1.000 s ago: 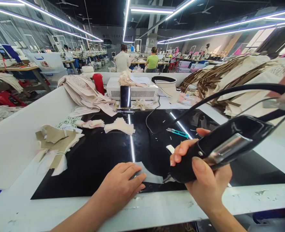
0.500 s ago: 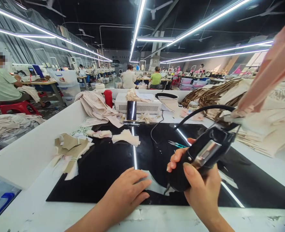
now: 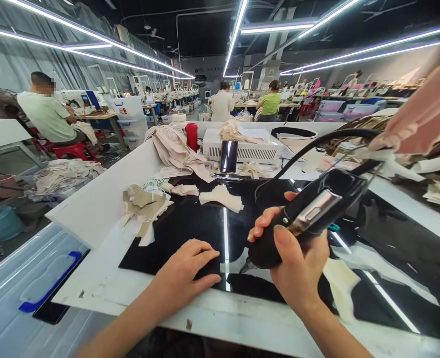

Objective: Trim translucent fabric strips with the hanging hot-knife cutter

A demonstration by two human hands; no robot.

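My right hand point(image 3: 298, 263) is wrapped around a black electric cutter point(image 3: 309, 214) with a metal lever plate and a cord. Its thin tip points down to the left, at a pale fabric piece point(image 3: 259, 273) on the glossy black sheet point(image 3: 190, 248). Most of that piece is hidden behind the cutter and hand. My left hand point(image 3: 186, 268) rests at the sheet's front edge with thumb and fingers apart, holding nothing, left of the cutter's tip. Right of my right wrist lie a cream fabric piece point(image 3: 341, 283) and a translucent strip point(image 3: 384, 268).
Fabric scraps point(image 3: 145, 204) and a cream piece point(image 3: 222, 197) lie farther back. Behind them stand a phone point(image 3: 228, 156), a red cup point(image 3: 191, 137) and a white vented box point(image 3: 246, 146). Pink cloth point(image 3: 421, 114) hangs around the cord. Co-workers sit beyond.
The view has swung left. My left hand has come off the pale fabric piece and lies apart from it. The cutter stays in my right hand, its tip still low over the sheet.
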